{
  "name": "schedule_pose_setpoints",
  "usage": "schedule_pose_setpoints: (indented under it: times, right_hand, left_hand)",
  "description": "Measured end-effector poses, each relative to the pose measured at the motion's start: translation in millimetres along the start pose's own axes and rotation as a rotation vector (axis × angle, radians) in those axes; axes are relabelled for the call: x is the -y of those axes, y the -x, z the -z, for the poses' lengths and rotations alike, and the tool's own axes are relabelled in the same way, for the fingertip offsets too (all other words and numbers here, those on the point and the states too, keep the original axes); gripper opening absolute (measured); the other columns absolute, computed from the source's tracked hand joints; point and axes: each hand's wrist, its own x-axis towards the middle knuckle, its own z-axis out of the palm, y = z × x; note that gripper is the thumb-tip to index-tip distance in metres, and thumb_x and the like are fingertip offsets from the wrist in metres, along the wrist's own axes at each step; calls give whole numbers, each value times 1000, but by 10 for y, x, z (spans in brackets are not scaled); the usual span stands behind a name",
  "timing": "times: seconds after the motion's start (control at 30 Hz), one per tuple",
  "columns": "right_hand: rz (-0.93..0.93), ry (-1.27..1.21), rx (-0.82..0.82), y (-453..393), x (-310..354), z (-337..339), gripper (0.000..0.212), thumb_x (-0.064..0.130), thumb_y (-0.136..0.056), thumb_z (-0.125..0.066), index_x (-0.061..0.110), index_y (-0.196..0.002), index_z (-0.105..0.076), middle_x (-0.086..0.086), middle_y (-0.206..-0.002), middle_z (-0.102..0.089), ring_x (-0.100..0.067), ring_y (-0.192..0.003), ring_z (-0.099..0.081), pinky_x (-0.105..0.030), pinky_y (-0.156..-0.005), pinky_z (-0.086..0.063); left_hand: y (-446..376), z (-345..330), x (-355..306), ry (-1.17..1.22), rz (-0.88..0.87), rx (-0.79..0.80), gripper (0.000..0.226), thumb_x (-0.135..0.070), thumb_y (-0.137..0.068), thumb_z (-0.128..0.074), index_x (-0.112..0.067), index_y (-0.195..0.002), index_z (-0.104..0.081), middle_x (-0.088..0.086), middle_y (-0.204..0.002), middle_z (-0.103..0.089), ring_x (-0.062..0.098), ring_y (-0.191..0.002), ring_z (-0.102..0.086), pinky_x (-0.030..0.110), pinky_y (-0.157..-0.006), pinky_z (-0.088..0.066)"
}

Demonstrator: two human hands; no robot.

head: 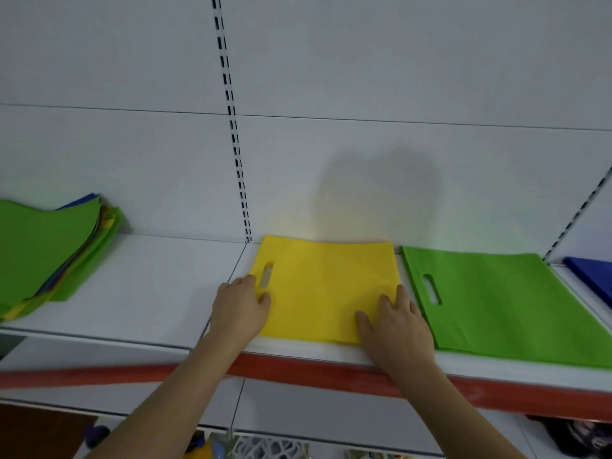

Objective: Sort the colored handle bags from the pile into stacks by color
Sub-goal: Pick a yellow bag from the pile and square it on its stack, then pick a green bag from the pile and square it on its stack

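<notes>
I see both hands flat, fingers spread and straight. The left hand [240, 308] presses the left edge of the yellow bag [326, 289] just beside its handle slot; the right hand [395, 329] presses its lower right corner. The bag lies at frame centre on the white shelf [149, 293]. The green bag [503, 303] sits just right of it, the blue bag [592, 276] at the right edge, and the mixed pile [46, 253] at left.

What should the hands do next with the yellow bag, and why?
Probably let go and reach for the mixed pile at the left. The yellow bag already lies flat beside the green bag, with the left hand and right hand pressing it, and the pile holds more colours.
</notes>
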Motion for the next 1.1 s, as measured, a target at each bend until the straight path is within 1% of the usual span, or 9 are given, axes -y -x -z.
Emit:
schedule_pose_setpoints:
  times: [0.1,0.2,0.27,0.37,0.5,0.67,0.77,0.9,1.1]
  right_hand:
    - [24,28,-36,-10,19,24,77,66,-93,-30,9,-134,-62,-28,-158,-39,-47,-141,-42,-54,-113,-43]
    - [75,1,-100,56,192,63,75,63,-95,-32,8,-136,-63,-27,-158,-43,-46,-147,-37,-56,-116,-41]
    - [125,-17,-124,139,398,79,75,62,-97,-32,9,-141,-61,-25,-159,-42,-44,-150,-35,-57,-118,-39]
    - [195,-33,-154,258,745,101,73,63,-99,-33,10,-143,-60,-22,-160,-42,-42,-152,-32,-57,-118,-38]
    - [238,-50,-160,418,1373,164,75,64,-100,-29,11,-144,-59,-20,-162,-41,-40,-154,-30,-56,-119,-37]
    - [301,-103,-132,798,2444,153,77,66,-101,-25,15,-150,-52,-17,-167,-32,-37,-158,-20,-52,-126,-28]
    - [359,-143,-102,1041,3061,62,79,67,-100,-24,13,-151,-52,-18,-166,-35,-38,-157,-23,-53,-126,-29]
    - [423,-187,-67,1242,3705,-49,77,64,-101,-29,9,-147,-57,-21,-160,-43,-42,-152,-33,-56,-122,-35]
    - [485,-239,-93,1042,4439,-128,71,59,-100,-38,6,-142,-61,-24,-154,-50,-44,-146,-40,-56,-119,-39]
  left_hand:
    - [64,47,107,37,2,-64,47,-41,-97,-57,-10,-132,-62,12,-127,-64,38,-112,-57,44,-92,-48]
    - [182,148,283,6,-44,-160,55,-46,-90,-47,-7,-124,-67,14,-123,-66,39,-113,-57,48,-91,-53]
    - [235,228,461,-28,-65,-217,62,-47,-89,-42,-5,-127,-67,16,-127,-66,39,-119,-57,50,-98,-52]
    - [335,378,751,-80,-65,-243,66,-49,-93,-39,-5,-136,-62,19,-138,-61,39,-131,-51,52,-110,-45]
    - [512,632,1298,-101,-47,-276,68,-50,-94,-38,-5,-140,-60,20,-143,-58,40,-136,-48,53,-115,-41]
    - [745,1035,2307,-106,-34,-330,65,-48,-94,-42,-4,-138,-61,18,-140,-58,40,-131,-50,54,-111,-42]
    - [897,1206,2898,-127,-2,-310,62,-48,-97,-42,-7,-140,-58,15,-139,-57,37,-131,-48,52,-110,-41]
    - [1046,1371,3501,-145,73,-288,69,-53,-97,-32,-7,-143,-55,14,-142,-56,34,-135,-45,51,-113,-41]
    - [881,1515,4132,-131,158,-278,69,-53,-99,-34,-7,-147,-51,13,-147,-53,33,-139,-44,50,-116,-39]
